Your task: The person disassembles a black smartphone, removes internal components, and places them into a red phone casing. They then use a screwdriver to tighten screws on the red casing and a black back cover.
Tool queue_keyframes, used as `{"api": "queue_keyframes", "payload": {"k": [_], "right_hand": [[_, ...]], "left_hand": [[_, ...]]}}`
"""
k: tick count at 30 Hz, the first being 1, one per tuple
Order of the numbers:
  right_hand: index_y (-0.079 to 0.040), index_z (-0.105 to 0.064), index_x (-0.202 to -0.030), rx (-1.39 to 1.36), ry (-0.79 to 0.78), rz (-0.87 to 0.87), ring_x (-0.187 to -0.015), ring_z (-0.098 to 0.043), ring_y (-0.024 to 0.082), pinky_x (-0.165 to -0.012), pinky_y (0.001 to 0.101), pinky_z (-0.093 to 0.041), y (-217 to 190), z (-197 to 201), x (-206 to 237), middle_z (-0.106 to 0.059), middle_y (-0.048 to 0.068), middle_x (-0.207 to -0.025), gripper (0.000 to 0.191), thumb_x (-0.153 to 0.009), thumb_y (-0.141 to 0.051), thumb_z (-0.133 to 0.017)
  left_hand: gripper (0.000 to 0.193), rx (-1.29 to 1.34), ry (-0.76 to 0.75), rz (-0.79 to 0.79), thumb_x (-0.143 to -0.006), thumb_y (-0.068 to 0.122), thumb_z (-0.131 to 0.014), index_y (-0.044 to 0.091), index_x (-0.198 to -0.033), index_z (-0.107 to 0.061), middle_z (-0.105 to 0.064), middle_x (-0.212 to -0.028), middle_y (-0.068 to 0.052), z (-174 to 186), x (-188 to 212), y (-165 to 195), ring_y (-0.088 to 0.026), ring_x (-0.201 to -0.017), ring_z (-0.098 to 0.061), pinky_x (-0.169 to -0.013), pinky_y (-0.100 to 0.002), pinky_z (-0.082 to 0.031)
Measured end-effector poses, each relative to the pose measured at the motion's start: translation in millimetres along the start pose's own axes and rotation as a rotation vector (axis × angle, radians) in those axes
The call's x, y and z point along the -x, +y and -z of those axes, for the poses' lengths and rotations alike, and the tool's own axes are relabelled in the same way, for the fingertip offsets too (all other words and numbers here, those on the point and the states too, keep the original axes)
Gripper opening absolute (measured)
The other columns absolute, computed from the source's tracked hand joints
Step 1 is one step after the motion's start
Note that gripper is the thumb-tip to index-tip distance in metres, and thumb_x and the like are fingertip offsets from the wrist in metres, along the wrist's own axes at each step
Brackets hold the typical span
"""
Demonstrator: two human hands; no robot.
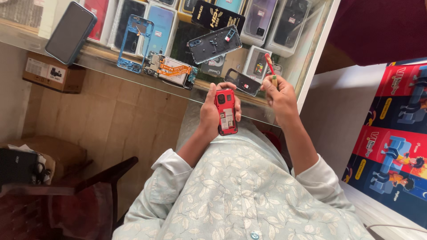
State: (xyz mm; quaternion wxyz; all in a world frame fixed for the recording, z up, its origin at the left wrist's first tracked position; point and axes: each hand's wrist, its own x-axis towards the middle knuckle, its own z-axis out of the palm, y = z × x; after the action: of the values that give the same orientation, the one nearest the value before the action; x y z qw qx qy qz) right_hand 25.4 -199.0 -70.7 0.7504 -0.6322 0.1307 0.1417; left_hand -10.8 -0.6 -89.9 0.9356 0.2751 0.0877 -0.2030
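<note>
The left hand (213,111) is gripping a small red phone (226,112) with its back cover off, near the glass counter (106,62), while the right hand (279,95) is pinching a red-handled screwdriver (270,67) upright just right of it.

- We hold a small red phone (226,111) in our left hand (212,111), its back cover off and the inside showing, just off the near edge of the glass counter (95,55).
- Our right hand (279,95) grips a red-handled screwdriver (271,69), tip pointing up.
- On the counter lie a blue phone frame (134,43), an opened phone with an orange ribbon cable (171,70), a grey back cover (215,43) and, at the far left edge, a dark phone (70,32).
</note>
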Motion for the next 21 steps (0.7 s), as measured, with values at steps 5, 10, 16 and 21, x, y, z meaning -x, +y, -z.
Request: {"api": "queue_keyframes", "payload": {"k": [5,10,16,21], "right_hand": [[-0.002,-0.064,-0.103,-0.149,-0.132,0.04,-0.06,-0.046,0.003,-0.052,0.019,-0.035,-9.9,-15.3,22.4,-0.059,-0.001,-0.081,0.016,-0.107,-0.017,-0.064],[-0.002,-0.061,-0.097,-0.091,-0.158,0.06,-0.058,-0.059,0.008,-0.045,0.0222,-0.047,-25.5,-31.7,42.7,-0.062,0.002,-0.073,0.016,-0.103,-0.017,-0.062],[-0.001,-0.062,-0.099,0.162,-0.045,0.247,-0.063,-0.059,0.007,-0.051,0.0242,-0.048,-31.2,-37.3,52.9,-0.062,0.001,-0.077,0.014,-0.105,-0.013,-0.065],[-0.001,-0.065,-0.1,0.623,0.174,0.545,-0.067,-0.061,0.008,-0.059,0.0265,-0.05,-30.7,-40.3,62.9,-0.064,0.005,-0.078,0.015,-0.103,-0.014,-0.072]], "left_hand": [[0.054,-0.044,-0.048,-0.011,-0.112,0.055,-0.027,0.007,-0.126,-0.046,-0.061,-0.082,-0.015,-15.0,1.9,-6.3,-0.024,-0.062,-0.064,-0.058,-0.035,-0.056],[0.053,-0.131,-0.084,-0.067,-0.112,0.055,-0.027,0.008,-0.127,-0.046,-0.062,-0.084,-0.013,-26.4,7.9,-10.2,-0.022,-0.063,-0.064,-0.058,-0.032,-0.055],[0.052,-0.237,-0.1,-0.155,-0.113,0.054,-0.033,0.006,-0.128,-0.045,-0.062,-0.082,-0.011,-32.3,7.7,-15.9,-0.018,-0.063,-0.063,-0.058,-0.029,-0.053],[0.053,-0.345,-0.108,-0.202,-0.113,0.054,-0.034,0.006,-0.13,-0.045,-0.064,-0.083,-0.01,-35.8,8.8,-15.3,-0.015,-0.067,-0.063,-0.061,-0.026,-0.053]]}}
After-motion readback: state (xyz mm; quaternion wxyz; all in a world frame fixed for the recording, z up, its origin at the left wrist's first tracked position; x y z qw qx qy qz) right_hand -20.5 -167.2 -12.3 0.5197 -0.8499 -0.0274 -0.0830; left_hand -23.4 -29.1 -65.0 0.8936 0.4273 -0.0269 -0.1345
